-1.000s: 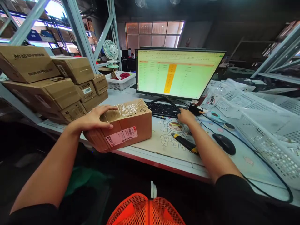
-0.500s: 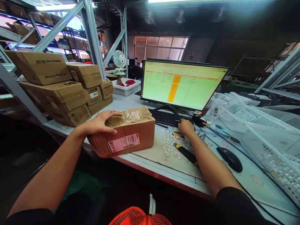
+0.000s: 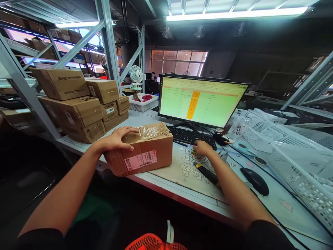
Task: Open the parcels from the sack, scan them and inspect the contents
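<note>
Matt cardboard box (image 3: 145, 149), glossy tape (image 3: 148, 131)

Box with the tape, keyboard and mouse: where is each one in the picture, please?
box (image 3: 151, 149), head view, bare cardboard of its front side.
keyboard (image 3: 191, 137), head view, keys near its middle.
mouse (image 3: 255, 176), head view, top of its back.

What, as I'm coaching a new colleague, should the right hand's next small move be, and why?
Probably bring the right hand back onto the utility knife lying by its wrist. The left hand rests on the box, whose top is taped shut, and the right hand holds nothing.
</note>
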### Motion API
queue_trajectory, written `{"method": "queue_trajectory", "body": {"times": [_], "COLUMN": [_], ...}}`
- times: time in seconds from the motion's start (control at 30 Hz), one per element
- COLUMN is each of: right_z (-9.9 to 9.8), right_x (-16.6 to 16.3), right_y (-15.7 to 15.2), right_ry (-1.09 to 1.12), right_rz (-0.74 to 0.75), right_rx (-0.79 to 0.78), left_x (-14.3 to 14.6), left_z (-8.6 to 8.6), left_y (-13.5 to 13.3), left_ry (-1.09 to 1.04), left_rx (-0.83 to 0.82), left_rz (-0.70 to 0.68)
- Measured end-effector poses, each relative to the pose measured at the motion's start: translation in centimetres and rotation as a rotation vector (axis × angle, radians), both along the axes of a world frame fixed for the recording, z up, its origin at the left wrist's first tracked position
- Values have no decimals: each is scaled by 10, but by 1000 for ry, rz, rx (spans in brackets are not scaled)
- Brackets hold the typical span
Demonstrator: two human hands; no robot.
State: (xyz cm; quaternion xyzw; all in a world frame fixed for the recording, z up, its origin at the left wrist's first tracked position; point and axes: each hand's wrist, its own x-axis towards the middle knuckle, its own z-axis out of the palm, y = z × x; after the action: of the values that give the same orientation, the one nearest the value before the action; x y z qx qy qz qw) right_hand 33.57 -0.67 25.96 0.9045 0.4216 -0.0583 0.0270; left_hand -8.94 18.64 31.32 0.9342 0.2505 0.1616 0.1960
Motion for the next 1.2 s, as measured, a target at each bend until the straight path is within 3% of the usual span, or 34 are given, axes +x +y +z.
{"method": "queue_trajectory", "body": {"times": [0.2,0.37,0.5,0.67,0.87,1.03,1.2], "right_z": [-15,-27,-14,29,66,70,73], "right_x": [-49,-56,-51,-73,-104,-109,-112], "right_y": [-78,-111,-111,-99,-71,-72,-75], "right_ry": [5,-35,282,761,868,853,849], "right_rz": [221,261,227,249,383,438,449], "right_rx": [-95,76,421,714,694,714,725], "left_x": [4,9,4,-11,-22,-27,-28], "left_z": [1,8,5,0,-11,-23,-25], "left_y": [1,-25,-72,-118,-148,-153,-152], "left_ry": [-23,-15,-7,5,20,-1,-20], "left_rx": [-23,31,203,355,484,524,529], "left_rz": [-17,-21,-5,15,21,30,17]}}
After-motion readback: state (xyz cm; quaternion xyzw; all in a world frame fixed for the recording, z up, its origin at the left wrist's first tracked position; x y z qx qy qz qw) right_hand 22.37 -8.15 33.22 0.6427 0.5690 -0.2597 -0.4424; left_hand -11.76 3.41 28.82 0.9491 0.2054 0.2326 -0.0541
